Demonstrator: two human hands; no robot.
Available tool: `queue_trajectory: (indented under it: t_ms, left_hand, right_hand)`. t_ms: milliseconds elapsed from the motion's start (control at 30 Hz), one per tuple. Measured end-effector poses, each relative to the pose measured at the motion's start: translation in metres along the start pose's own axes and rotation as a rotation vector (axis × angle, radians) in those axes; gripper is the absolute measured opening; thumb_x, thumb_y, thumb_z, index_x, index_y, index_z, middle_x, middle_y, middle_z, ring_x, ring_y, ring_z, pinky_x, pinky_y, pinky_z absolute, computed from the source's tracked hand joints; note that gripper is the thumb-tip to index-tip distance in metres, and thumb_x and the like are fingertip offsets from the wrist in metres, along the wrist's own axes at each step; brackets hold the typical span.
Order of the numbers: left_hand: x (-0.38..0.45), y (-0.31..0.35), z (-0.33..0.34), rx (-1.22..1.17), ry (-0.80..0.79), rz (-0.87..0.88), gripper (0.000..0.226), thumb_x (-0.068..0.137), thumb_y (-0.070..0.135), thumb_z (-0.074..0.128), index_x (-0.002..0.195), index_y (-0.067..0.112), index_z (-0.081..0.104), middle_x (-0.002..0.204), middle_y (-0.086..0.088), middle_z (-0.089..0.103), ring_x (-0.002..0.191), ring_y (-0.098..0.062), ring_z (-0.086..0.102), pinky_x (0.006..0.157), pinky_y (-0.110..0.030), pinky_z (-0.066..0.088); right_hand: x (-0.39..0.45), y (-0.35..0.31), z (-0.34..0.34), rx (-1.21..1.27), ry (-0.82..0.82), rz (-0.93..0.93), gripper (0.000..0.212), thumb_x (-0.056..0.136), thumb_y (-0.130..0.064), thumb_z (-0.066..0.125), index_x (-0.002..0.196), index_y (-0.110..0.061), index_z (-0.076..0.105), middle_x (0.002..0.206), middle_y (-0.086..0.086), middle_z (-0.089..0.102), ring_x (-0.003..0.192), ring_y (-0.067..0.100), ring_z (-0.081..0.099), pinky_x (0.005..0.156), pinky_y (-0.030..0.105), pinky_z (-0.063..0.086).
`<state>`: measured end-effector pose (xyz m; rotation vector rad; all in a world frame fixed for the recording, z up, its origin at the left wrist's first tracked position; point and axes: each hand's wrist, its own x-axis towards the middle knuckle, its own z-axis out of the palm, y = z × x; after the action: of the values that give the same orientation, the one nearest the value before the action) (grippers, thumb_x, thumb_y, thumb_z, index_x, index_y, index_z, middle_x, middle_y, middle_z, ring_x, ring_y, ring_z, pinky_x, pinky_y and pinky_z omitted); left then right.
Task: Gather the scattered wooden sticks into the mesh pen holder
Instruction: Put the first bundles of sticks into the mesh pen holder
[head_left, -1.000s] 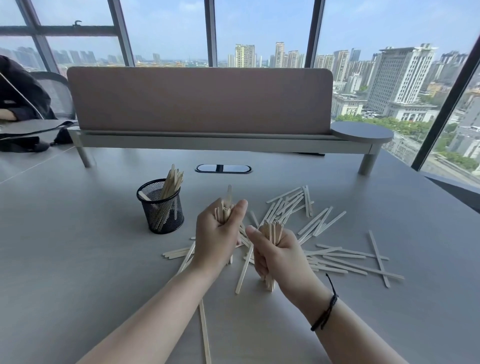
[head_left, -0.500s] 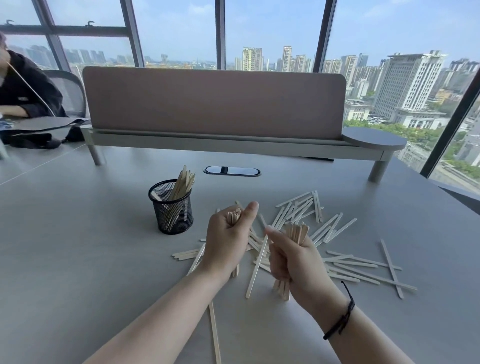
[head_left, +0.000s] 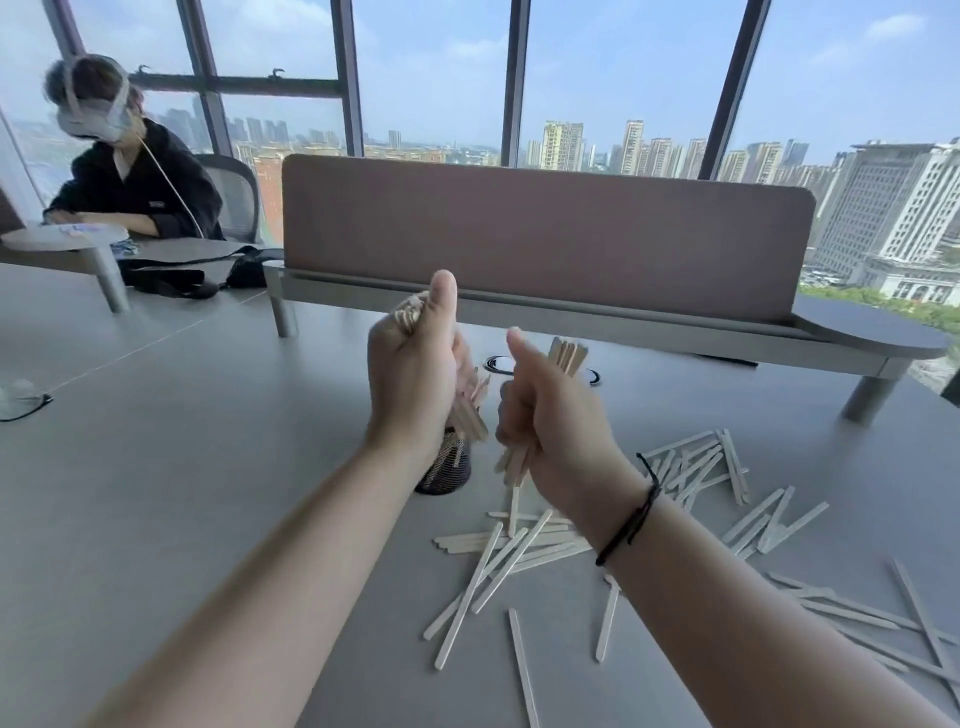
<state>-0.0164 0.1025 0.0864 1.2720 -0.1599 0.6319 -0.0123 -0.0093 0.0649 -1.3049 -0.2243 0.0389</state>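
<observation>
Both hands have lifted off the grey worktop (head_left: 156, 467). Left hand (head_left: 413, 384) grips a bundle of pale flat wooden sticks (head_left: 470, 415) w/ lower ends over the black mesh pen holder (head_left: 445, 470); right hand (head_left: 550, 421) grips another bundle just right of it. Drop-in looks imminent; many sticks still scattered near-right.

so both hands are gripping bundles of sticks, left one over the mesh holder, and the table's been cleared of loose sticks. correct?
Not quite: the table is not cleared. The head view shows many loose sticks scattered on it, to the right of the mesh holder and towards the camera. The rest holds: the left hand grips a bundle over the holder, and the right hand grips another bundle beside it.
</observation>
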Motion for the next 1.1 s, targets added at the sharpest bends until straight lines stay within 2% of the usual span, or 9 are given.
queue_trajectory:
  t_ms: [167, 433, 533, 700, 767, 833, 900, 967, 1100]
  left_hand:
    - [0.06, 0.013, -0.025, 0.054, 0.079, 0.027, 0.059, 0.104, 0.042, 0.047, 0.053, 0.018, 0.032, 0.042, 0.0, 0.036, 0.04, -0.021, 0.045, 0.051, -0.031, 0.046]
    - [0.078, -0.05, -0.052, 0.345, 0.087, -0.262, 0.067, 0.1, 0.049, 0.048, 0.04, 0.021, 0.062, 0.068, -0.003, 0.075, 0.074, -0.022, 0.072, 0.083, -0.04, 0.057]
    - [0.07, -0.067, -0.058, 0.399, 0.016, -0.305, 0.056, 0.1, 0.047, 0.049, 0.053, 0.021, 0.065, 0.084, -0.005, 0.077, 0.086, -0.024, 0.074, 0.071, -0.03, 0.051]
    - [0.058, -0.081, -0.06, 0.459, -0.067, -0.324, 0.044, 0.098, 0.039, 0.057, 0.06, 0.017, 0.058, 0.054, 0.006, 0.065, 0.052, -0.012, 0.061, 0.06, -0.027, 0.042]
    - [0.054, -0.081, -0.059, 0.457, -0.066, -0.307, 0.044, 0.097, 0.045, 0.055, 0.063, 0.016, 0.054, 0.056, 0.005, 0.061, 0.058, -0.016, 0.057, 0.059, -0.028, 0.041]
    - [0.049, -0.08, -0.06, 0.404, -0.086, -0.282, 0.051, 0.099, 0.054, 0.043, 0.074, 0.013, 0.06, 0.069, -0.002, 0.067, 0.067, -0.018, 0.063, 0.065, -0.032, 0.048]
    - [0.045, -0.085, -0.065, 0.328, -0.134, -0.257, 0.063, 0.097, 0.066, 0.03, 0.094, 0.017, 0.07, 0.093, -0.005, 0.076, 0.09, -0.018, 0.072, 0.085, -0.042, 0.057]
    - [0.041, -0.088, -0.07, 0.231, -0.146, -0.234, 0.071, 0.087, 0.083, 0.029, 0.108, 0.028, 0.069, 0.108, -0.007, 0.075, 0.106, -0.023, 0.071, 0.099, -0.055, 0.051]
    - [0.035, -0.097, -0.08, 0.261, -0.149, -0.088, 0.067, 0.084, 0.083, 0.036, 0.129, 0.037, 0.056, 0.113, 0.003, 0.072, 0.111, -0.022, 0.067, 0.1, -0.054, 0.049]
  right_hand:
    - [0.047, -0.023, 0.039, 0.094, 0.125, -0.059, 0.059, 0.093, -0.045, 0.059, 0.044, -0.022, 0.037, 0.043, -0.001, 0.032, 0.041, 0.017, 0.031, 0.052, 0.032, 0.032]
    - [0.084, 0.014, 0.061, -0.091, 0.176, -0.059, 0.047, 0.092, -0.043, 0.06, 0.059, -0.017, 0.038, 0.048, 0.001, 0.038, 0.041, 0.016, 0.04, 0.057, 0.034, 0.039]
    - [0.087, 0.027, 0.06, -0.12, 0.164, -0.073, 0.045, 0.094, -0.038, 0.06, 0.061, -0.015, 0.038, 0.052, 0.003, 0.035, 0.042, 0.014, 0.042, 0.049, 0.025, 0.042]
    - [0.088, 0.041, 0.06, -0.2, 0.177, -0.046, 0.041, 0.086, -0.045, 0.063, 0.063, -0.02, 0.041, 0.057, 0.001, 0.034, 0.059, 0.02, 0.037, 0.061, 0.038, 0.042]
    - [0.088, 0.045, 0.06, -0.282, 0.175, -0.062, 0.041, 0.081, -0.046, 0.065, 0.061, -0.019, 0.042, 0.059, 0.006, 0.043, 0.06, 0.02, 0.045, 0.062, 0.04, 0.045]
    - [0.089, 0.046, 0.06, -0.329, 0.156, -0.103, 0.034, 0.082, -0.041, 0.068, 0.065, -0.017, 0.05, 0.06, 0.005, 0.057, 0.058, 0.021, 0.057, 0.065, 0.042, 0.054]
    - [0.088, 0.042, 0.06, -0.305, 0.151, -0.136, 0.021, 0.088, -0.032, 0.069, 0.084, -0.015, 0.058, 0.064, 0.003, 0.066, 0.058, 0.017, 0.064, 0.065, 0.038, 0.056]
    - [0.088, 0.035, 0.058, -0.32, 0.162, -0.207, 0.015, 0.093, -0.025, 0.065, 0.099, -0.012, 0.061, 0.073, 0.002, 0.07, 0.058, 0.006, 0.066, 0.062, 0.029, 0.057]
    - [0.079, 0.037, 0.048, -0.626, 0.105, -0.371, 0.016, 0.1, -0.02, 0.052, 0.104, -0.015, 0.066, 0.087, -0.01, 0.068, 0.067, -0.009, 0.061, 0.061, 0.009, 0.043]
